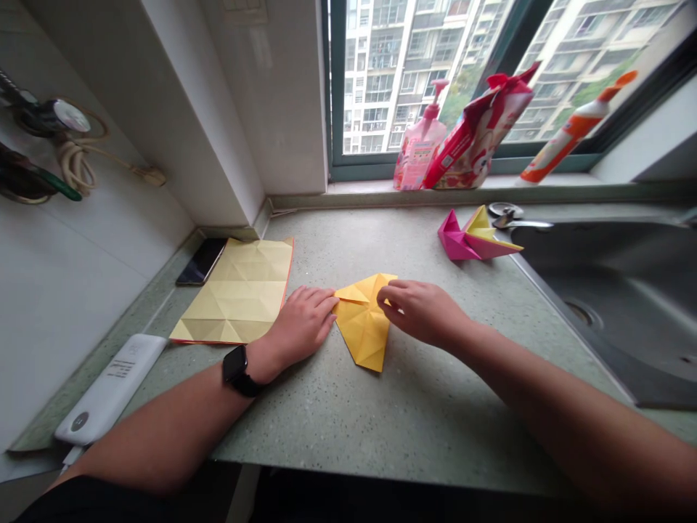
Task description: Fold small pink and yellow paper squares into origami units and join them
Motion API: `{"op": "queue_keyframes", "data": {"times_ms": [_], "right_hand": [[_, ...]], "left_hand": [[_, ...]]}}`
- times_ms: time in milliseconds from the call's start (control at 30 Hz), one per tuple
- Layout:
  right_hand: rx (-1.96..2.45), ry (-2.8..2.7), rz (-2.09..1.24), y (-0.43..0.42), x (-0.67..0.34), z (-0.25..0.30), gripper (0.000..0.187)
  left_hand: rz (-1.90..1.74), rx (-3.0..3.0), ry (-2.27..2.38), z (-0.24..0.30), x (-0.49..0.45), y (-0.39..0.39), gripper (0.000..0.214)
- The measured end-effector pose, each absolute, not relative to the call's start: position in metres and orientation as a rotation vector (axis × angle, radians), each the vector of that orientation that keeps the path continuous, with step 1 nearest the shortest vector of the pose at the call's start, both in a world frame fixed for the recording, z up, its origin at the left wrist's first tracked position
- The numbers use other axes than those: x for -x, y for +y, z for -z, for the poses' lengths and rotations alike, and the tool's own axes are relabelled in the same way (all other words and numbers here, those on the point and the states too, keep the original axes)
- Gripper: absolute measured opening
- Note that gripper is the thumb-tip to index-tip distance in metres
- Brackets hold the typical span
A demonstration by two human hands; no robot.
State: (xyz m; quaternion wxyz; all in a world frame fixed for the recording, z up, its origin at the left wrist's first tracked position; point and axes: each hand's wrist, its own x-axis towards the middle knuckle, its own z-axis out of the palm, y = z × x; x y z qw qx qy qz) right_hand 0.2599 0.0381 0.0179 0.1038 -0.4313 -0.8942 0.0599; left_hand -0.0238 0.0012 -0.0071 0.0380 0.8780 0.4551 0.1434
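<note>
A yellow sheet of origami paper (364,330), creased and partly folded into a pointed shape, lies on the counter between my hands. My left hand (305,316), with a black watch on its wrist, has fingers and thumb closed at the paper's left corner. At the upper right edge, the curled fingers of my right hand (408,305) pinch the paper; their tips partly hide that edge. Left of my left hand lies a stack of pale yellow creased sheets (229,290) with red edges. A folded magenta and yellow paper piece (462,243) stands farther back on the right.
A dark phone (201,261) lies beside the stack, and a white power bank (112,388) is at the left. The metal sink (615,290) borders the counter (337,428) on the right. A pink pump bottle (419,149), a red bag (479,134) and an orange-white bottle (566,138) line the windowsill.
</note>
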Motion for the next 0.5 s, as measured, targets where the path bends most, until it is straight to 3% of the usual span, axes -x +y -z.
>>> {"op": "queue_keyframes", "data": {"times_ms": [167,333,500], "right_hand": [[1.044,-2.530,0.026,0.056,-0.268,0.003,0.046],[0.848,-2.597,-0.026,0.064,-0.267,0.025,0.031],[0.738,-2.616,-0.105,0.070,-0.269,0.027,0.026]], "left_hand": [[-0.468,-2.671,1.167,0.009,0.021,0.000,0.045],[-0.337,-2.682,1.042,0.016,0.020,-0.001,0.047],[-0.270,-2.720,1.065,0.015,0.020,-0.002,0.046]]}}
